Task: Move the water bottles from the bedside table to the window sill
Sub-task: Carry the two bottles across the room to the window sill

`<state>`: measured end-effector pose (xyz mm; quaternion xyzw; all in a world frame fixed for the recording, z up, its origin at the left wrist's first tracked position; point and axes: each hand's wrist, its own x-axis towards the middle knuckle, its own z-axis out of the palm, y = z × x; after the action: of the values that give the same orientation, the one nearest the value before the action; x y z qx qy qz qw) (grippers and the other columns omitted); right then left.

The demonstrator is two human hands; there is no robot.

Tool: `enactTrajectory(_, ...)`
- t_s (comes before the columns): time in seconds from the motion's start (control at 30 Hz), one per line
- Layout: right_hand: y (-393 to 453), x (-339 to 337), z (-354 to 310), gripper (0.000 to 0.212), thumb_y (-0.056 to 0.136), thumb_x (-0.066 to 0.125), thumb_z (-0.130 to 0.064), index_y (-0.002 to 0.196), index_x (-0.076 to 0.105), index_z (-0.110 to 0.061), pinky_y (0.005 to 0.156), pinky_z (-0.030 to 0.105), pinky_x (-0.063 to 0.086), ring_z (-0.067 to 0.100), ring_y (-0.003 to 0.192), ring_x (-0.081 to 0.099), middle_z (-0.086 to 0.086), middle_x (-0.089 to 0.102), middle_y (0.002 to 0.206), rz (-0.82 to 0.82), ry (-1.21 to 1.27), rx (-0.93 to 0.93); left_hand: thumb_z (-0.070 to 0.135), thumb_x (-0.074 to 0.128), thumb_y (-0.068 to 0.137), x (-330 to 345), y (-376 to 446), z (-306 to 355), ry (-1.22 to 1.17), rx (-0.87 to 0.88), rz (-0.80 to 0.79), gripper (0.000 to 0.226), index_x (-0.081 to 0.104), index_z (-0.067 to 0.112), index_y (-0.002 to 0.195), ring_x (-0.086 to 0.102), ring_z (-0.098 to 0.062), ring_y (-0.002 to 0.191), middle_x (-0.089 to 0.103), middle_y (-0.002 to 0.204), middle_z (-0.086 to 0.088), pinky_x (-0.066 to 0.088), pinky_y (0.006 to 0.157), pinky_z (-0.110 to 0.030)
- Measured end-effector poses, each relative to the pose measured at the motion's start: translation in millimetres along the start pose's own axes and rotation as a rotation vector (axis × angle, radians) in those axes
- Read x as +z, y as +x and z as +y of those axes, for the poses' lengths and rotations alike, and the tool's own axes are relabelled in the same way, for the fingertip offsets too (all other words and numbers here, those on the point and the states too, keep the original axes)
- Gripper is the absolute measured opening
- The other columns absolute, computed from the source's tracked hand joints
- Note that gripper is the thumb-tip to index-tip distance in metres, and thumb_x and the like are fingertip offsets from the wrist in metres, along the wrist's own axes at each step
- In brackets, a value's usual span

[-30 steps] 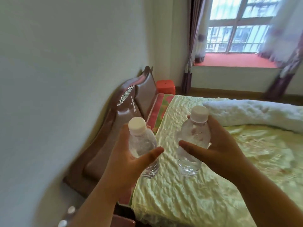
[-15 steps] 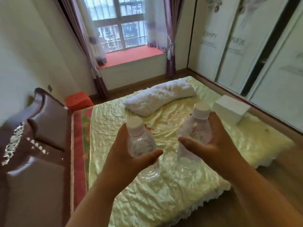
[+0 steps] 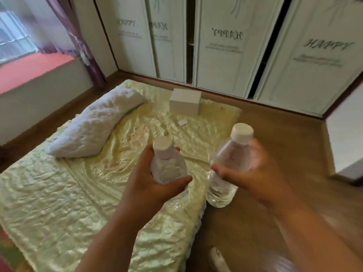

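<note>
Two water bottles (white caps), left bottle gripped by left hand, right bottle by right hand

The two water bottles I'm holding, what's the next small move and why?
Probably turn left and carry them round the foot of the bed. Your left hand grips one water bottle, your right hand the other water bottle, and the red window sill lies far left beyond the bed.

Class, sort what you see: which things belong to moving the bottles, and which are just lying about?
Job: left bottle, right bottle, left hand, right hand, window sill.
Lying about: pillow, white box, bed cover, wardrobe.
</note>
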<state>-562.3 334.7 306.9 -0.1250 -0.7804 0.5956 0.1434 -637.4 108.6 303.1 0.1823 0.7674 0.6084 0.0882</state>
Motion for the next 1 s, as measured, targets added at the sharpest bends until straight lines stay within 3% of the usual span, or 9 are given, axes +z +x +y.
enactTrajectory(0.1, -21, -16, 4, 0.063, 0.063, 0.095, -0.033, 0.115, 0.060, -0.029, 0.093, 0.050, 0.056, 0.013, 0.104, 0.070, -0.006, 0.072, 0.108, 0.088, 0.032, 0.035, 0.026, 0.096, 0.061, 15, 11, 5, 0.021, 0.058, -0.110, 0.068, 0.064, 0.039, 0.119, 0.068, -0.012, 0.110, 0.070, 0.119, 0.010, 0.059, 0.090, -0.049)
enactTrajectory(0.23, -43, -46, 4, 0.061, 0.061, 0.094, -0.038, 0.110, 0.060, -0.050, 0.087, 0.036, 0.056, 0.007, 0.106, 0.068, -0.016, 0.071, 0.110, 0.192, -0.019, 0.081, 0.036, 0.095, 0.058, 42, 22, 22, 0.124, 0.162, -0.258, 0.070, 0.064, 0.035, 0.121, 0.068, -0.002, 0.103, 0.071, 0.112, 0.020, 0.057, 0.085, -0.025)
enactTrajectory(0.37, -57, -78, 1, 0.064, 0.065, 0.093, -0.035, 0.121, 0.061, -0.033, 0.081, 0.025, 0.058, 0.007, 0.104, 0.069, -0.015, 0.071, 0.110, 0.269, -0.113, 0.088, 0.040, 0.095, 0.058, 75, 33, 32, 0.128, 0.185, -0.368, 0.074, 0.063, 0.034, 0.125, 0.069, -0.005, 0.106, 0.072, 0.112, 0.017, 0.058, 0.090, -0.037)
enactTrajectory(0.47, -64, -97, 2, 0.059, 0.067, 0.089, -0.038, 0.117, 0.058, -0.037, 0.073, 0.005, 0.049, -0.006, 0.101, 0.064, -0.028, 0.067, 0.104, 0.336, -0.186, 0.096, 0.037, 0.096, 0.060, 100, 41, 37, 0.129, 0.214, -0.417, 0.073, 0.063, 0.032, 0.125, 0.068, -0.009, 0.109, 0.071, 0.115, 0.014, 0.057, 0.093, -0.043)
enactTrajectory(0.53, -64, -109, 5, 0.058, 0.067, 0.089, -0.042, 0.115, 0.058, -0.040, 0.069, -0.001, 0.044, -0.013, 0.099, 0.060, -0.035, 0.063, 0.104, 0.391, -0.234, 0.107, 0.036, 0.096, 0.061, 115, 47, 41, 0.140, 0.235, -0.456, 0.070, 0.063, 0.033, 0.123, 0.067, -0.010, 0.109, 0.070, 0.115, 0.015, 0.057, 0.092, -0.040)
enactTrajectory(0.63, -58, -129, 12, 0.057, 0.066, 0.088, -0.047, 0.113, 0.057, -0.045, 0.066, 0.004, 0.048, -0.015, 0.101, 0.058, -0.039, 0.061, 0.106, 0.420, -0.270, 0.108, 0.040, 0.094, 0.061, 136, 56, 49, 0.167, 0.261, -0.488, 0.069, 0.063, 0.034, 0.122, 0.067, -0.006, 0.108, 0.070, 0.114, 0.018, 0.055, 0.090, -0.031)
enactTrajectory(0.8, -44, -169, 25, 0.065, 0.063, 0.088, -0.053, 0.120, 0.057, -0.044, 0.082, 0.019, 0.052, -0.010, 0.103, 0.061, -0.028, 0.066, 0.109, 0.445, -0.243, 0.106, 0.038, 0.095, 0.062, 172, 73, 66, 0.149, 0.239, -0.503, 0.066, 0.064, 0.035, 0.120, 0.068, -0.012, 0.105, 0.071, 0.110, 0.014, 0.057, 0.091, -0.046)
enactTrajectory(0.9, -36, -193, 29, 0.071, 0.062, 0.087, -0.056, 0.124, 0.053, -0.049, 0.079, 0.013, 0.049, -0.014, 0.104, 0.059, -0.034, 0.063, 0.111, 0.442, -0.257, 0.085, 0.042, 0.094, 0.061, 197, 83, 74, 0.178, 0.276, -0.490, 0.067, 0.063, 0.035, 0.120, 0.068, -0.010, 0.104, 0.071, 0.109, 0.015, 0.057, 0.089, -0.042)
enactTrajectory(1.0, -26, -218, 33, 0.070, 0.060, 0.086, -0.059, 0.119, 0.049, -0.055, 0.068, 0.003, 0.048, -0.023, 0.104, 0.054, -0.045, 0.057, 0.110, 0.416, -0.276, 0.075, 0.044, 0.094, 0.061, 222, 89, 80, 0.189, 0.288, -0.453, 0.069, 0.062, 0.036, 0.122, 0.069, -0.006, 0.102, 0.071, 0.109, 0.017, 0.058, 0.087, -0.036)
